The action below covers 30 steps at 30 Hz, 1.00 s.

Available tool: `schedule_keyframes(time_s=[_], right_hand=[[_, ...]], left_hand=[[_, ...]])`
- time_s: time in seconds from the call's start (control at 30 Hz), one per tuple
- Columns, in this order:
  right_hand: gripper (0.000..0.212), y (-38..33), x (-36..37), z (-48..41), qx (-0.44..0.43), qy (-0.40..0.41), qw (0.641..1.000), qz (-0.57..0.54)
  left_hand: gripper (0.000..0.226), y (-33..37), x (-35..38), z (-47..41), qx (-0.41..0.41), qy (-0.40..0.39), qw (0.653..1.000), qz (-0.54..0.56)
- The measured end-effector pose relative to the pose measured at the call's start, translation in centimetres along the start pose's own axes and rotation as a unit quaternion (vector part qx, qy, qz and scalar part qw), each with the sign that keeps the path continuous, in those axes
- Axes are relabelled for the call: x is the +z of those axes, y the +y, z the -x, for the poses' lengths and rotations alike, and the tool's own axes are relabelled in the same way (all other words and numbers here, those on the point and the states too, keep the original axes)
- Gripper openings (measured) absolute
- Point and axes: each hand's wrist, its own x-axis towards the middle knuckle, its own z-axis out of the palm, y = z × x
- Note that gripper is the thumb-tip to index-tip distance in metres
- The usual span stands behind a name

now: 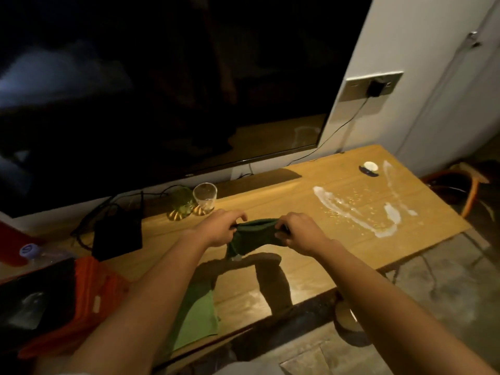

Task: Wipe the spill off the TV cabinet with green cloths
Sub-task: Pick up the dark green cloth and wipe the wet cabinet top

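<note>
The dark green cloth (255, 235) hangs between the person's two hands, held above the TV cabinet (311, 255), in front of the clear glass (204, 197) and a little to its right. The left hand (219, 228) has its fingers (238, 216) curled in tight, pinching the cloth's left top edge against the thumb. The right hand (300, 232) does the same at the other end, its fingers (284, 220) bent over and nipping the right top edge. The cloth sags between the two grips, its lower corner hanging toward the wood.

The spill (351, 212) lies well to the right of the glass: white streaks smeared across the cabinet top with small yellowish crumbs scattered through them. The cloth is apart from it.

A second, light green cloth (198, 318) lies flat at the cabinet's front edge, well in front of the glass and partly under the left forearm. A green glass (182, 203) stands just left of the clear one, touching or nearly so. Further left sits a black box (117, 235) with cables trailing behind it, and in front of that an orange bag (92, 299). Behind the glass rises the dark television (135, 90). Far right of the glass, beyond the spill, rests a small white round thing (369, 167); what it is I cannot tell.
</note>
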Motion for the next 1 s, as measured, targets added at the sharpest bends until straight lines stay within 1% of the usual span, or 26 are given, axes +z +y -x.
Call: schedule_keyframes(time_s=[0.1, 0.17, 0.23, 0.37, 0.43, 0.47, 0.53, 0.6, 0.7, 0.77, 0.8, 0.87, 0.93, 1.0], right_hand=[[0.018, 4.0, -2.5, 3.3, 0.035, -0.001, 0.999, -0.02], [0.021, 6.9, -4.5, 5.6, 0.056, -0.031, 0.997, -0.03], [0.024, 9.8, -6.4, 7.9, 0.073, -0.041, 0.996, -0.037], [0.026, 14.6, -9.2, 12.3, 0.101, -0.016, 0.993, -0.057], [0.035, 16.5, -10.3, 14.1, 0.112, -0.023, 0.992, -0.043], [0.039, 17.4, -10.9, 14.7, 0.114, -0.027, 0.993, -0.03], [0.035, 18.9, -12.2, 15.6, 0.106, -0.028, 0.994, 0.002], [0.029, 20.2, -13.2, 16.1, 0.101, -0.025, 0.994, 0.017], [0.026, 22.0, -14.3, 16.1, 0.105, -0.016, 0.994, 0.015], [0.024, 23.3, -14.9, 15.6, 0.114, -0.012, 0.993, 0.004], [0.023, 23.9, -15.2, 15.1, 0.116, -0.011, 0.993, 0.004], [0.022, 25.0, -15.7, 14.0, 0.115, -0.013, 0.993, 0.008], [0.023, 26.1, -16.2, 12.6, 0.109, -0.017, 0.994, 0.009], [0.023, 27.5, -16.9, 10.8, 0.101, -0.023, 0.995, 0.008]], left_hand=[[0.04, 5.3, 1.0, -0.6, 0.061, 0.019, 0.997, -0.031], [0.038, 8.6, 2.0, -1.0, 0.094, 0.029, 0.993, -0.06], [0.039, 11.6, 3.3, -1.5, 0.12, 0.034, 0.989, -0.078], [0.026, 17.0, 6.0, -2.1, 0.132, 0.043, 0.99, -0.034], [0.02, 19.7, 7.1, -2.4, 0.143, 0.048, 0.988, -0.017], [0.02, 20.9, 7.5, -2.6, 0.145, 0.052, 0.988, -0.005], [0.025, 23.0, 7.9, -2.9, 0.141, 0.058, 0.988, 0.015], [0.027, 24.4, 7.9, -3.6, 0.136, 0.06, 0.988, 0.03], [0.025, 26.0, 7.7, -5.0, 0.121, 0.058, 0.988, 0.073], [0.032, 26.7, 7.7, -6.1, 0.113, 0.063, 0.988, 0.089], [0.034, 26.9, 7.8, -6.7, 0.111, 0.067, 0.988, 0.085], [0.03, 27.1, 7.8, -8.1, 0.113, 0.066, 0.99, 0.055], [0.023, 27.3, 7.7, -9.8, 0.125, 0.04, 0.991, 0.024], [0.022, 27.4, 7.4, -11.8, 0.122, -0.004, 0.993, 0.009]])
